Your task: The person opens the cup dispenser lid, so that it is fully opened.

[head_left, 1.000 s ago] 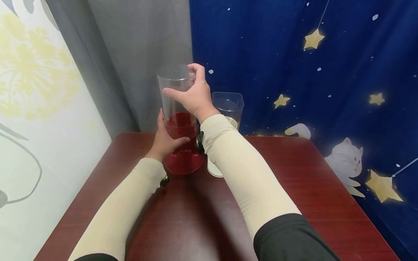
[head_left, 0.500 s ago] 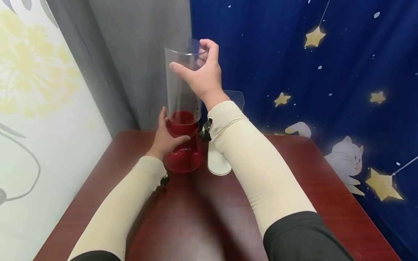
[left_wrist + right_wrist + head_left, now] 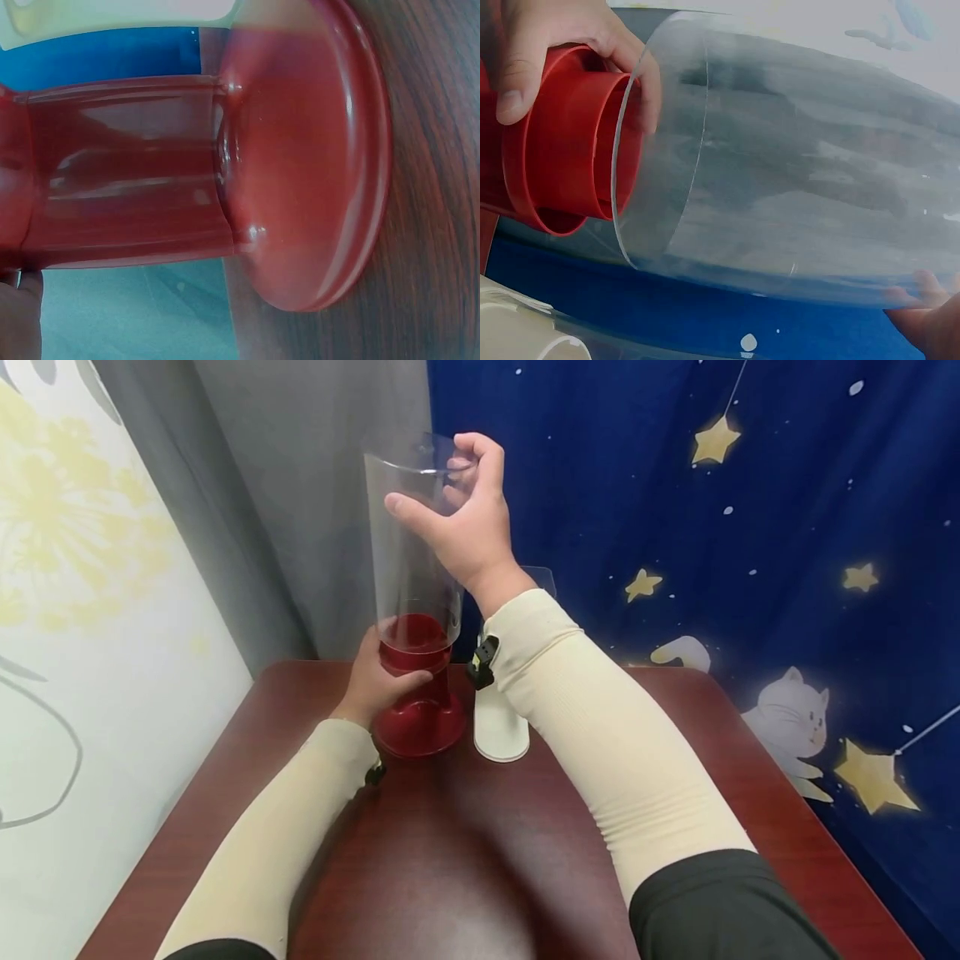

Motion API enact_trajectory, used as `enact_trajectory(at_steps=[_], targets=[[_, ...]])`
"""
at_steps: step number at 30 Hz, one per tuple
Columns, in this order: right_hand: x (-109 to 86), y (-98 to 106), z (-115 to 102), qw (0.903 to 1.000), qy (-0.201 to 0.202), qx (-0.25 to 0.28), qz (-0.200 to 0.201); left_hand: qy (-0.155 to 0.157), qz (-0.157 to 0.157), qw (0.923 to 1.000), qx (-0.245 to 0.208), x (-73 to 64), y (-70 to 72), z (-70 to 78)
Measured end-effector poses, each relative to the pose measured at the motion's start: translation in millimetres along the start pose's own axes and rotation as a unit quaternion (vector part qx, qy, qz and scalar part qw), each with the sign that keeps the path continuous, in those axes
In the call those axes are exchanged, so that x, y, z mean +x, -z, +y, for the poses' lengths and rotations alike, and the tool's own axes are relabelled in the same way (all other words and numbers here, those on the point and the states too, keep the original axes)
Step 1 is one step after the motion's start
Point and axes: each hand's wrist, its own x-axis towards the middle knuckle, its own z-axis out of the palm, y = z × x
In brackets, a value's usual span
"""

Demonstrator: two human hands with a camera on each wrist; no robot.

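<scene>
My left hand (image 3: 372,681) holds a red plastic stand (image 3: 420,731) round its upper part, thumb across the front. The stand rests upright on its wide round foot, which fills much of the left wrist view. Above it, my right hand (image 3: 476,535) grips a tall clear plastic cylinder (image 3: 408,560) near the top, thumb on one side and fingers curled at the rim. In the right wrist view, the lower edge of the clear cylinder (image 3: 780,150) is right at the end of the red collar (image 3: 574,150), overlapping it slightly.
A second dispenser with a cream base (image 3: 501,731) and a clear container (image 3: 542,578) stands just right of the red stand, partly behind my right arm. All rest on a reddish-brown table (image 3: 420,860); grey and blue curtains hang behind its far edge.
My right hand has raised the clear cylinder from around the red stand's collar, and in the last half second it has shifted slightly up and left. My left hand keeps holding the stand.
</scene>
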Motion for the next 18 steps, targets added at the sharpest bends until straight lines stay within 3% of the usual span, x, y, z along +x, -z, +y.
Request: enact_trajectory(at_steps=[10, 18], targets=[[-13.1, 8, 1, 0.9993, 0.029, 0.022, 0.000, -0.026, 0.004, 0.9995, -0.016, -1.6, -2.2, 0.7], [-29.6, 16, 3, 0.9987, 0.026, 0.043, -0.013, -0.047, 0.002, 0.9982, -0.037, -10.6, 1.4, 21.3]])
